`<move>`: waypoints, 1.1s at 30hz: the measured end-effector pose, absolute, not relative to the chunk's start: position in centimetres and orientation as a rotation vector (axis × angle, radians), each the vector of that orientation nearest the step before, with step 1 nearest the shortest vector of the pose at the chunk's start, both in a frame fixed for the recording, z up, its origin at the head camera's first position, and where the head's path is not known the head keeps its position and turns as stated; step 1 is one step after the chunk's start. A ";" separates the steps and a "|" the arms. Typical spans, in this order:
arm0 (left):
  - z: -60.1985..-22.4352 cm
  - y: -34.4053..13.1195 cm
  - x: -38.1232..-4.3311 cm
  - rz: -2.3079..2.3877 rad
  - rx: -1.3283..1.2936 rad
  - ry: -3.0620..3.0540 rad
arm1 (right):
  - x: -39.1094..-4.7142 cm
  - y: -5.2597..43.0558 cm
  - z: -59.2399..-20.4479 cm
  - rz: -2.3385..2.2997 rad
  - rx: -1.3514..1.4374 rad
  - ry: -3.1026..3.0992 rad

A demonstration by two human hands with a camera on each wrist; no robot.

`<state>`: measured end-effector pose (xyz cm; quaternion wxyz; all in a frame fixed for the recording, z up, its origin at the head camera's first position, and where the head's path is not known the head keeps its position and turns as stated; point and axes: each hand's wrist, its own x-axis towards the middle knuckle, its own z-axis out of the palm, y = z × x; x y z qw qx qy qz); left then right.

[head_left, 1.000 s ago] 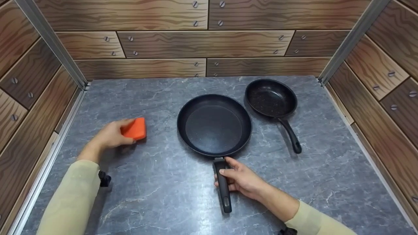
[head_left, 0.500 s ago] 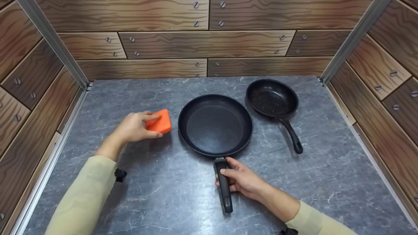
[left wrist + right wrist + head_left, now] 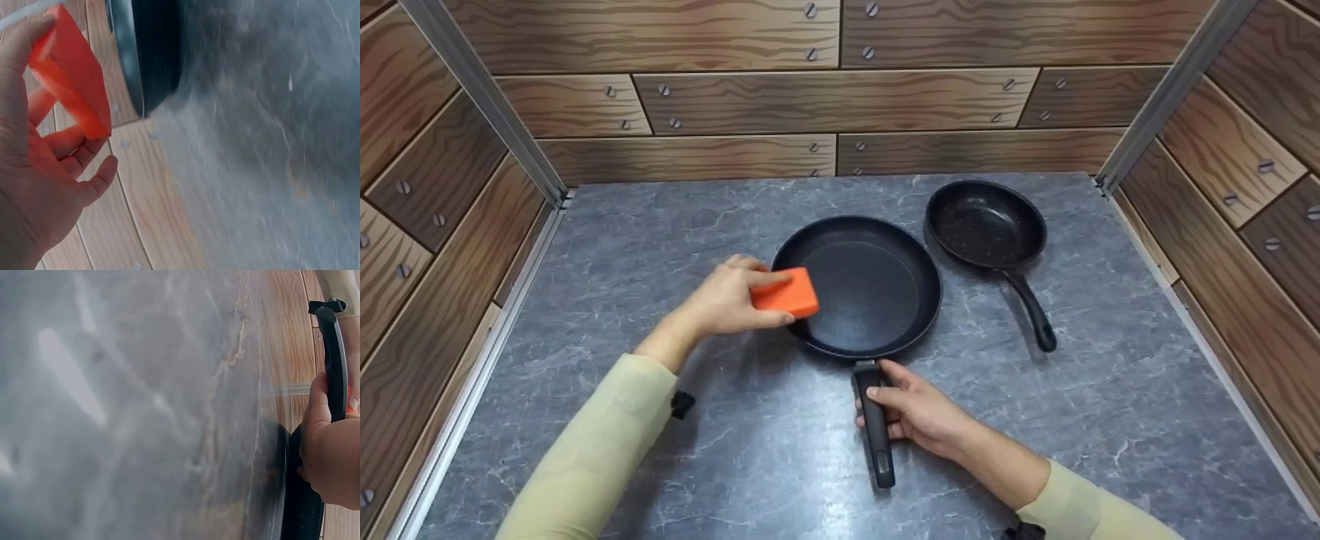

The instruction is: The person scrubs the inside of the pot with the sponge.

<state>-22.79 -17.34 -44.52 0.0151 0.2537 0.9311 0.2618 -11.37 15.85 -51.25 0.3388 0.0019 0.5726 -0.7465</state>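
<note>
My left hand (image 3: 729, 298) pinches an orange sponge (image 3: 789, 292) between thumb and fingers, over the left rim of the larger black frying pan (image 3: 870, 292). In the left wrist view the sponge (image 3: 73, 73) is tilted in my left hand (image 3: 39, 174), with the pan's side (image 3: 152, 50) beyond it. My right hand (image 3: 922, 411) grips that pan's black handle (image 3: 876, 442) near the end where it joins the pan. The right wrist view has my right hand (image 3: 337, 458) around the handle (image 3: 333, 360), which points upward in that view.
A smaller black frying pan (image 3: 986, 225) rests at the back right, its handle (image 3: 1031, 311) pointing toward the front. The grey marbled table (image 3: 720, 450) is bounded by wood-patterned panels (image 3: 832, 101) at the back and both sides.
My left hand has carried the orange sponge rightward from the table's left part to over the larger pan's left rim. My right hand and both pans stay in place.
</note>
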 end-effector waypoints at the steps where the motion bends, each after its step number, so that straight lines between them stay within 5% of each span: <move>1: -44.7 -17.0 -22.8 0.810 0.811 2.893 | -11.4 15.8 -51.2 -1.944 0.006 1.491; 33: -46.8 -11.4 -23.9 0.616 1.034 2.634 | -11.4 15.6 -51.1 -1.918 0.038 1.490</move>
